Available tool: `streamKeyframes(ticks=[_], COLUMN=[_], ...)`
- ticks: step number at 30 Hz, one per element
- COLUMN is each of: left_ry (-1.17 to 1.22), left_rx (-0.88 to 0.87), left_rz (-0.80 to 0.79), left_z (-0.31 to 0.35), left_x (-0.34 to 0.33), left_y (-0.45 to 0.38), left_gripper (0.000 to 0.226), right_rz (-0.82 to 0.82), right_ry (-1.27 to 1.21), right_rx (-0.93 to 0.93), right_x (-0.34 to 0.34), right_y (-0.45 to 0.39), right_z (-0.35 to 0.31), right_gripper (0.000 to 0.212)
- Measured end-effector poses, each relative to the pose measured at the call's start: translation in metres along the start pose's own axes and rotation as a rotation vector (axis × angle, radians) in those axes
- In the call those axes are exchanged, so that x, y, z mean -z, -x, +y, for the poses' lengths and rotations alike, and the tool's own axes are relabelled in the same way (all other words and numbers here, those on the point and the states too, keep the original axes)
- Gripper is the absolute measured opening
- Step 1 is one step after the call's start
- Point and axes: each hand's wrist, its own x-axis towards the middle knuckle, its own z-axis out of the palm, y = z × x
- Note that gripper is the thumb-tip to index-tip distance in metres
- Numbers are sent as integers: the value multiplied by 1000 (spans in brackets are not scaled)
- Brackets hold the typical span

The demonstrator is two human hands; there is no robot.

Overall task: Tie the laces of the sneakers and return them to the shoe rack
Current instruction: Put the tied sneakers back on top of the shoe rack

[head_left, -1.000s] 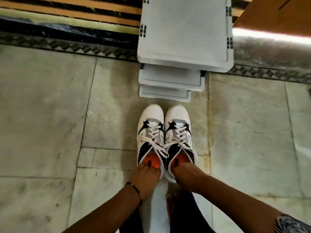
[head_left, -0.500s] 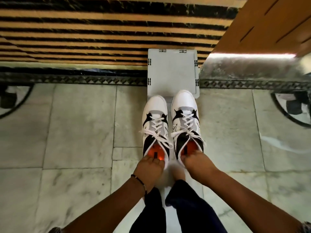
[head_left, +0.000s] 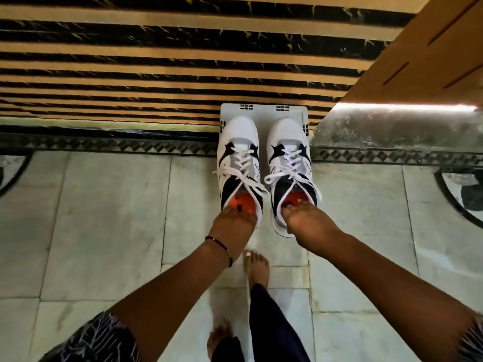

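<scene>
The shoe rack [head_left: 264, 111] stands against the striped wall, directly ahead. Both sneakers point toe-first at it, long axes running away from the person, toes over its top shelf. The left sneaker [head_left: 239, 163] is gripped at the heel collar by the left hand [head_left: 231, 227]; the right sneaker [head_left: 290, 168] likewise by the right hand [head_left: 307, 222]. Fingers curl into both openings.
</scene>
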Motion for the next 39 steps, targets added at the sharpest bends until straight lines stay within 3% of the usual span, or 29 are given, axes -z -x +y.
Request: streamKeyframes(ticks=[8, 17, 23, 26, 28, 30, 33, 35, 39], left_ry=[5, -46, -38, 14, 43, 41, -16, -17, -55], left_rx=[29, 38, 71, 80, 121, 158, 173, 172, 118], left_rz=[-40, -41, -80, -311, -356, -343, -143, -155, -5], left_z=[-27, -29, -20, -19, -18, -18, -16, -15, -18], left_x=[7, 4, -3, 3, 6, 4, 6, 2, -9], left_y=[-74, -95, -97, -100, -101, -99, -97, -96, -93], left_gripper=[23, 20, 26, 30, 34, 33, 28, 29, 35], right_rz=[2, 27, 80, 108, 49, 9, 5, 0, 35], right_ry=[-110, -269, -191, -171, -178, -190, -189, -186, -183], right_rx=[-66, -106, -82, -86, -93, -101, -121, -138, -159], right_x=[10, 6, -2, 4, 12, 13, 14, 13, 6], right_y=[-56, -78, -76, -73, -71, -70, -67, -64, -61], right_z=[41, 51, 48, 47, 45, 44, 40, 38, 37], right_gripper=[33, 38, 46, 48, 43, 41, 41, 44, 45])
